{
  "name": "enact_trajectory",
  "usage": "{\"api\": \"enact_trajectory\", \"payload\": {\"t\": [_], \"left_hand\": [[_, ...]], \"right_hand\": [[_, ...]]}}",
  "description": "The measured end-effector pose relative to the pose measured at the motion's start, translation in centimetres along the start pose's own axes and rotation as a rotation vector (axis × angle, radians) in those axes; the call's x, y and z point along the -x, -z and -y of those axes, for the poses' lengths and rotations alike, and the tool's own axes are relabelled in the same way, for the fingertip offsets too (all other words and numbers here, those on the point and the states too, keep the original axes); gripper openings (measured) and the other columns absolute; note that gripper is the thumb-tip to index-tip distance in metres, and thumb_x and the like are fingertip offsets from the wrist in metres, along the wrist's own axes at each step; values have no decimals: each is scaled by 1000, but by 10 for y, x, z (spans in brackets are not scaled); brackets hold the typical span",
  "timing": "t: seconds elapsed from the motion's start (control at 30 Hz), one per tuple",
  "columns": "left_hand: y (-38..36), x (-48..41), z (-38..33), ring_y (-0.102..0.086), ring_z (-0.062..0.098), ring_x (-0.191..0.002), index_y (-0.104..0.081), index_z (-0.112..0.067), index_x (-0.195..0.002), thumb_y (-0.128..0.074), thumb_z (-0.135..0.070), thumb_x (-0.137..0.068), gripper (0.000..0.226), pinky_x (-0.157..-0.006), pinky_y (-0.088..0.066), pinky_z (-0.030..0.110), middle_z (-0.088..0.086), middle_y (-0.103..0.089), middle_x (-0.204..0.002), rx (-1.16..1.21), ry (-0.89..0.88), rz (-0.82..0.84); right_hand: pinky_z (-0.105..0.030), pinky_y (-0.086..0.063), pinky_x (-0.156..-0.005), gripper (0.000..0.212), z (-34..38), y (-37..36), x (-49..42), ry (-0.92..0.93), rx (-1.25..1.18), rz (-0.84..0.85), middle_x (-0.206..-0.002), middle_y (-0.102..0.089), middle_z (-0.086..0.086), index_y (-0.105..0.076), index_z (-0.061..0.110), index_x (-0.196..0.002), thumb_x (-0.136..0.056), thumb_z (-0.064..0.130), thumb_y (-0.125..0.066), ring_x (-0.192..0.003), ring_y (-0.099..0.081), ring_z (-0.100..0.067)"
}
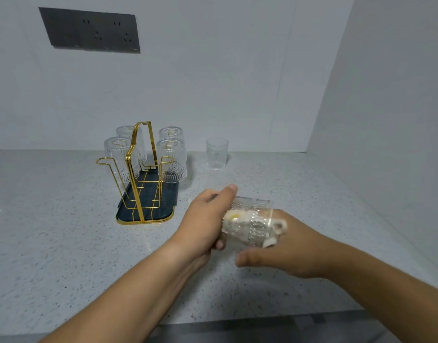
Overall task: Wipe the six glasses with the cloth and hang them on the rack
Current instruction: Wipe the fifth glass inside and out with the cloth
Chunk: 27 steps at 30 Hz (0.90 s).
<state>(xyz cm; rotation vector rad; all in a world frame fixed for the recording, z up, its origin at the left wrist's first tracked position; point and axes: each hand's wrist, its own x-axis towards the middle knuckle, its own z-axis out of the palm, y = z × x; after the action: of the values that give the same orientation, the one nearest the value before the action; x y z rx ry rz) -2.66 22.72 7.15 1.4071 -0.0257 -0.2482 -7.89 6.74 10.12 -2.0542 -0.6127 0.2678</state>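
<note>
Hands are working together on the glass, left hand clamping its base, right hand pushing cloth inside, finger grip hidden; being slick and brittle, it is likely needing that firm base hold

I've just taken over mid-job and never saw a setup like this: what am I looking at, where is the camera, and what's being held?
No machine here: a person works with two bare hands, and the single picture comes from a camera worn on their head, looking forward and down. On the speckled counter stands a gold wire rack on a dark tray, with four glasses hanging upside down on it. A fifth glass stands upright on the counter to its right. The left hand grips a sixth glass on its side, while the right hand works a white cloth into it.
</note>
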Motion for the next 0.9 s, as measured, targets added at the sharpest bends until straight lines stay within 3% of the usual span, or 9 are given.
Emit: {"api": "enact_trajectory", "payload": {"t": [0.1,0.2,0.3,0.4,0.47,0.57,0.7,0.83,0.9], "left_hand": [[3,-7,-3,-43,11,-35,-62,-17,-76,-69,-45,-93,34,-30,-27,12,-1,-54,-55,98,354,54],[5,-5,-3,-55,11,-39,-66,-17,-81,-70,-46,-93,32,-33,-35,13,0,-62,-58,198,455,108],[-1,2,7,-66,14,-58,-67,-11,-98,-68,-49,-94,38,-43,-44,22,10,-72,-79,112,185,95],[-3,12,18,-64,13,-59,-59,-12,-104,-68,-39,-98,29,-41,-43,26,3,-65,-82,-48,-276,56],[0,13,19,-61,17,-53,-59,-14,-101,-66,-38,-94,25,-38,-44,27,-1,-62,-74,-89,-427,52],[0,7,14,-51,16,-47,-56,-18,-86,-63,-40,-99,27,-37,-38,25,-4,-54,-63,-100,-333,-3],[-2,1,5,-43,16,-44,-55,-17,-79,-64,-42,-98,32,-33,-25,16,1,-51,-60,49,139,1],[7,0,-1,-46,12,-35,-65,-17,-73,-70,-46,-92,36,-30,-32,13,0,-55,-55,125,452,111],[5,3,0,-53,11,-38,-68,-15,-80,-71,-47,-91,34,-32,-36,15,-1,-59,-57,183,411,142]], "right_hand": [[-28,-56,-85,51,-17,-5,-6,2,582,42,-100,-71,10,-70,29,-110,-83,72,-66,-93,-64,0],[-11,-48,-83,42,-17,-3,-6,44,534,20,-96,-66,25,-71,24,-115,-87,55,-74,-93,-59,15],[-19,-54,-83,16,-14,6,-2,4,4,-26,-96,-76,18,-75,30,-103,-87,29,-79,-90,-71,-1],[-30,-57,-84,28,-16,11,-1,-133,-466,-69,-103,-79,-5,-81,25,-98,-79,45,-76,-96,-73,-22],[-30,-59,-88,31,-13,10,1,-129,-547,-70,-106,-78,-14,-80,17,-101,-84,43,-73,-99,-74,-25],[-27,-58,-83,28,-4,5,4,-52,-271,-62,-103,-79,-2,-74,14,-109,-92,33,-62,-93,-74,-19],[-7,-48,-81,16,-3,-3,5,-2,138,56,-100,-71,27,-68,31,-112,-96,30,-70,-93,-66,8],[-30,-32,-114,54,-16,-2,-2,74,975,183,-135,-56,25,-51,46,-135,-89,74,-55,-125,-47,-3],[-32,-28,-117,58,-17,0,-3,52,947,157,-141,-55,22,-50,45,-139,-89,73,-56,-130,-45,-4]]}}
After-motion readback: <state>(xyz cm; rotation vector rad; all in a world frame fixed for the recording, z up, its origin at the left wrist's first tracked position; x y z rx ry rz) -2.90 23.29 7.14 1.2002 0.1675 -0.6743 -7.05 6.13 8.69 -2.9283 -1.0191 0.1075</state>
